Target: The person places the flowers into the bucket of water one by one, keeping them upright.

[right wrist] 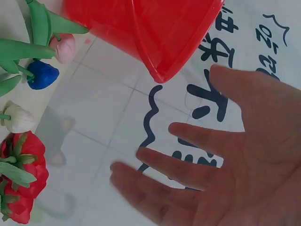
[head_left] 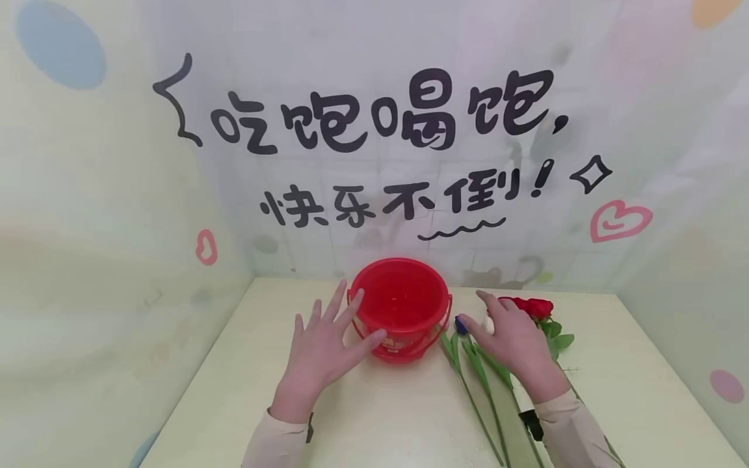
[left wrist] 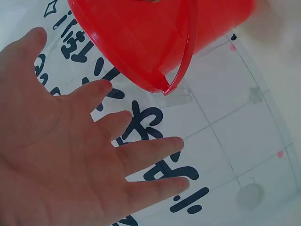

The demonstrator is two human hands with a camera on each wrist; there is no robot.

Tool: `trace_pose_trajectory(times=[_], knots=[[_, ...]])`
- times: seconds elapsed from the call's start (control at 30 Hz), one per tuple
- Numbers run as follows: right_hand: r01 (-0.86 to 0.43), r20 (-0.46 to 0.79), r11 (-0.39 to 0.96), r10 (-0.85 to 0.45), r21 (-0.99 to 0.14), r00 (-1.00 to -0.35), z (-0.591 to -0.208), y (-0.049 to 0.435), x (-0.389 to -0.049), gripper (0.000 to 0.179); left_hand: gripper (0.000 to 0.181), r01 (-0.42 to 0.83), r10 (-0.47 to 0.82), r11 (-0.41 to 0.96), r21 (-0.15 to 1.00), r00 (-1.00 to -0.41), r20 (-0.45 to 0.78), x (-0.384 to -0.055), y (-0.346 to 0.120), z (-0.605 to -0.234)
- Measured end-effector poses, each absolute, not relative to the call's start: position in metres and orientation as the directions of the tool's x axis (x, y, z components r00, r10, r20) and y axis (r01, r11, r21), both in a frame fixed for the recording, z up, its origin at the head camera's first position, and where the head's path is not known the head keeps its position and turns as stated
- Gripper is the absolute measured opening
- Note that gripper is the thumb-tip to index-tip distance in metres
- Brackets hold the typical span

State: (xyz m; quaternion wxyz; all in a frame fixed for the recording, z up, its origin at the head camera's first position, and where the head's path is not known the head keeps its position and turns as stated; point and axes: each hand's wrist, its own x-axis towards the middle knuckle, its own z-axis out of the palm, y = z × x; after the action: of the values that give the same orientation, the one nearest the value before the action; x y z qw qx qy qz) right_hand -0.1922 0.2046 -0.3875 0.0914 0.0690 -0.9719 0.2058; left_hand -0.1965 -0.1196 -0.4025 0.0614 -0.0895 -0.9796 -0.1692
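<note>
A red plastic bucket with a red handle stands upright near the back of the table. My left hand hovers at its left side, fingers spread and holding nothing; in the left wrist view a gap shows between the fingers and the bucket. Over the flowers to the right is my right hand, fingers extended with nothing in them. Beneath it lie a blue tulip, a white tulip, a pink tulip and red roses, their stems running toward the front. The right hand partly hides them.
The pale tabletop ends at a back wall covered with a printed sheet of large dark characters. Side walls close in the left and right. Long green stems stretch across the right part of the table.
</note>
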Motion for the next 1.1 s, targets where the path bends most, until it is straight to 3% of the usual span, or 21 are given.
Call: trace_pose_trajectory(times=[0.2,0.37,0.77,1.1], knots=[[-0.236,0.285,0.852,-0.108,-0.466,-0.952,-0.397,0.211,-0.197,0.043,0.091,0.228,0.169,0.920,0.318,-0.965,0.203,-0.201,-0.118,-0.408],[-0.223,0.229,0.807,-0.111,-0.547,-0.967,-0.409,0.216,-0.203,0.027,0.088,0.247,0.174,0.913,0.325,-0.956,0.236,-0.206,-0.117,-0.414],[-0.125,0.072,0.694,-0.106,-0.709,-0.992,-0.433,0.219,-0.219,0.017,0.085,0.263,0.137,0.911,0.317,-0.919,0.369,-0.218,-0.111,-0.424],[-0.073,-0.026,0.687,-0.133,-0.723,-0.991,-0.454,0.210,-0.236,0.013,0.091,0.293,0.138,0.868,0.402,-0.918,0.372,-0.231,-0.100,-0.437]])
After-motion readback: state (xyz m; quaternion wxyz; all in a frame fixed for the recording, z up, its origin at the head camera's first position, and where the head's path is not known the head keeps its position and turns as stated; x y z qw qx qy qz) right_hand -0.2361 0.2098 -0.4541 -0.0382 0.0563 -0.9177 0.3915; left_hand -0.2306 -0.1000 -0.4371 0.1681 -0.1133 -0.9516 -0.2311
